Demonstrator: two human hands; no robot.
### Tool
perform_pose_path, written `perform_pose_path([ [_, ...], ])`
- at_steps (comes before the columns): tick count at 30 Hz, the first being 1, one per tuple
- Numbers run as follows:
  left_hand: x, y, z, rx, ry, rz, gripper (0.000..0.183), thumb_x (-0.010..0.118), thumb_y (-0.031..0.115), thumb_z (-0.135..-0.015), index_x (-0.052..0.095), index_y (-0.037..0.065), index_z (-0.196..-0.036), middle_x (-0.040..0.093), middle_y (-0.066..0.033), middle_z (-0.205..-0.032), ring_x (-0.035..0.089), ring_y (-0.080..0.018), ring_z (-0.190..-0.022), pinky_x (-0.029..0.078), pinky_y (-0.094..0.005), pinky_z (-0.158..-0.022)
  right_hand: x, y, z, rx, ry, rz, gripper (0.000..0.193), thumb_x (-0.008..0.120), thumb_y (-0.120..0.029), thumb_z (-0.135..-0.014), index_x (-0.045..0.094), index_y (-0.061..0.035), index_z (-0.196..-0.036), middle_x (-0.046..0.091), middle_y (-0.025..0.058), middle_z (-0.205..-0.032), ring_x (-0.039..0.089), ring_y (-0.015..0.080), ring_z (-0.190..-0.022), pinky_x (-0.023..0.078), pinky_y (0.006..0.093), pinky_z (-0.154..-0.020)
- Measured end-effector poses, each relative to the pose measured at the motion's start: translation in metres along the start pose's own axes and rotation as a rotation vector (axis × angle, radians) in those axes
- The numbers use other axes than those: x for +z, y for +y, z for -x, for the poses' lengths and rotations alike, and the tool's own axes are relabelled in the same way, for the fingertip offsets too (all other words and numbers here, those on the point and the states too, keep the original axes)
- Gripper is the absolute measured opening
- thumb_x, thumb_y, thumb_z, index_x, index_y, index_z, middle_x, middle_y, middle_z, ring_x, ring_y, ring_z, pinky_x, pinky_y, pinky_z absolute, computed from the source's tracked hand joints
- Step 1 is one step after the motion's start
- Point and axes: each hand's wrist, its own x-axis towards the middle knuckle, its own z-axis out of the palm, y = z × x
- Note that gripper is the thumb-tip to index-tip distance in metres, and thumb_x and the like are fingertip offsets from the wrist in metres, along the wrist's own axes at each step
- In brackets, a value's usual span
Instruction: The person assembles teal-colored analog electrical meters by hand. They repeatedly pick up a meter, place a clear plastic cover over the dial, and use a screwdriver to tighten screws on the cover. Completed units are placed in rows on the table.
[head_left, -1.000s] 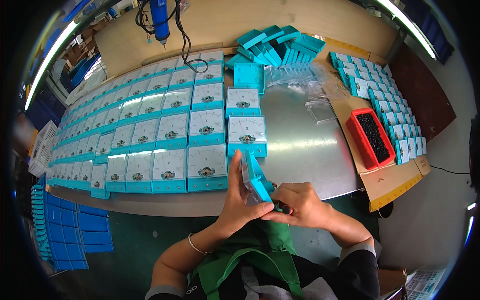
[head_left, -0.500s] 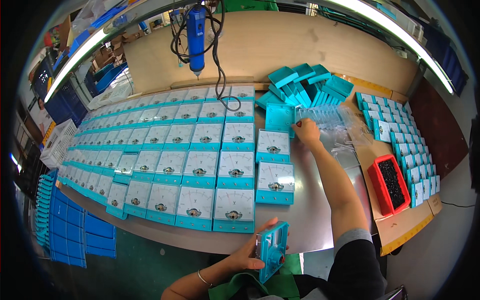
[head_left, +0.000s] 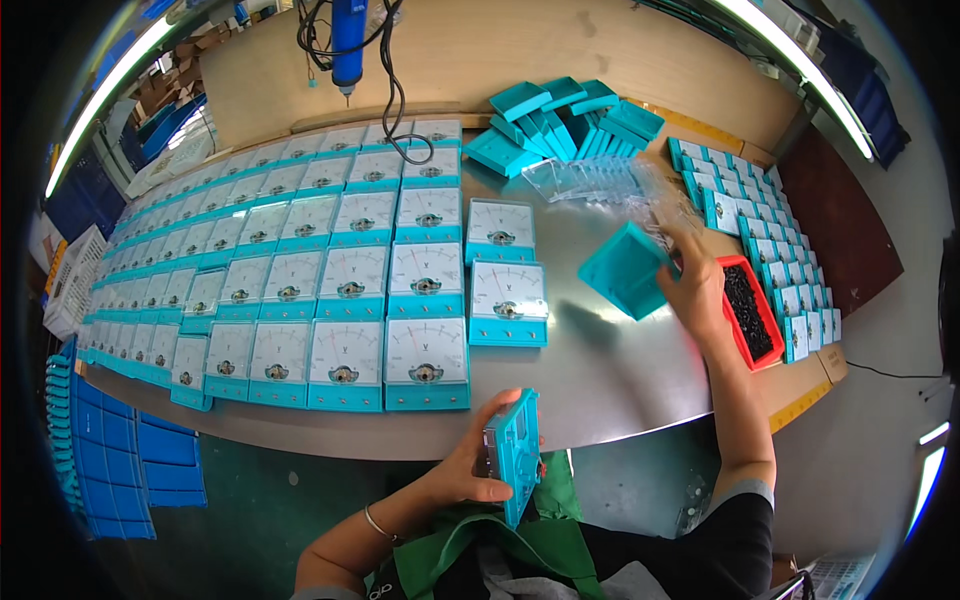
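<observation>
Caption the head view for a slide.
Left hand holds a teal unit, right hand an open teal case over a metal tabletop bearing rows of meters.

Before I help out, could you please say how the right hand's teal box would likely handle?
The teal box is probably light, being hollow and held at one side by the right hand; it looks stiff, its outline straight-edged.

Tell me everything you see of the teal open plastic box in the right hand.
The rectangular, teal, plastic-looking box has thin walls, its hollow side apparently facing the camera; blur hides finer detail. It is tilted, held above the shiny grey metal tabletop. The right hand grips its right edge.
</observation>
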Motion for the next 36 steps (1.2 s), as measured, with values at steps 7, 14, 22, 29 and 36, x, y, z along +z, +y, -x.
perform_pose_path([
  [7, 0.007, 0.002, -0.001, 0.105, -0.058, -0.09, 0.103, 0.081, 0.02, -0.06, 0.019, 0.024, -0.143, 0.038, -0.0163, -0.132, 0.054, -0.0331, -0.108, 0.047, -0.0472, -0.09, -0.026, -0.056, 0.083, -0.159, -0.424, 0.04, 0.048, 0.08, -0.016, -0.057, 0.056, -0.0084, -0.098, 0.055, 0.0128, -0.105, 0.057, 0.0301, -0.095, 0.051, 0.0388, -0.069],
  [14, 0.013, 0.016, 0.007, 0.055, 0.044, -0.141, 0.107, 0.084, 0.03, -0.056, 0.022, 0.023, -0.142, 0.038, -0.0153, -0.135, 0.046, -0.0336, -0.123, 0.041, -0.0481, -0.1, -0.009, -0.041, 0.074, -0.001, -0.815, -0.298, 0.067, 0.084, -0.032, -0.058, 0.05, -0.006, -0.109, 0.047, 0.0194, -0.126, 0.053, 0.0347, -0.106, 0.048, 0.0438, -0.086],
  [22, 0.013, 0.017, -0.001, 0.259, 0.135, -0.175, 0.102, 0.079, 0.018, -0.066, 0.013, 0.021, -0.144, 0.034, -0.0122, -0.131, 0.054, -0.0287, -0.107, 0.048, -0.0438, -0.089, -0.023, -0.113, 0.11, 0.373, -0.762, -1.324, 0.093, 0.052, -0.064, -0.082, 0.026, 0.0013, -0.143, 0.039, 0.0244, -0.136, 0.04, 0.0316, -0.127, 0.036, 0.0415, -0.101],
  [29, 0.005, 0.014, -0.007, 0.268, 0.191, -0.202, 0.101, 0.079, 0.02, -0.068, 0.011, 0.019, -0.144, 0.033, -0.0108, -0.134, 0.043, -0.0255, -0.12, 0.042, -0.0406, -0.096, -0.003, -0.13, 0.121, 0.442, -0.743, -1.436, 0.095, 0.053, -0.064, -0.081, 0.024, 0.0016, -0.143, 0.038, 0.0229, -0.137, 0.038, 0.0337, -0.128, 0.032, 0.0439, -0.104],
  [36, 0.007, 0.016, -0.007, 0.259, 0.17, -0.213, 0.101, 0.079, 0.017, -0.069, 0.012, 0.016, -0.143, 0.03, -0.0111, -0.136, 0.038, -0.0264, -0.125, 0.037, -0.0423, -0.102, -0.01, -0.126, 0.112, 0.484, -0.878, -1.43, 0.091, 0.069, -0.04, -0.078, 0.022, -0.0017, -0.146, 0.039, 0.0209, -0.138, 0.039, 0.0313, -0.128, 0.032, 0.0419, -0.106],
])
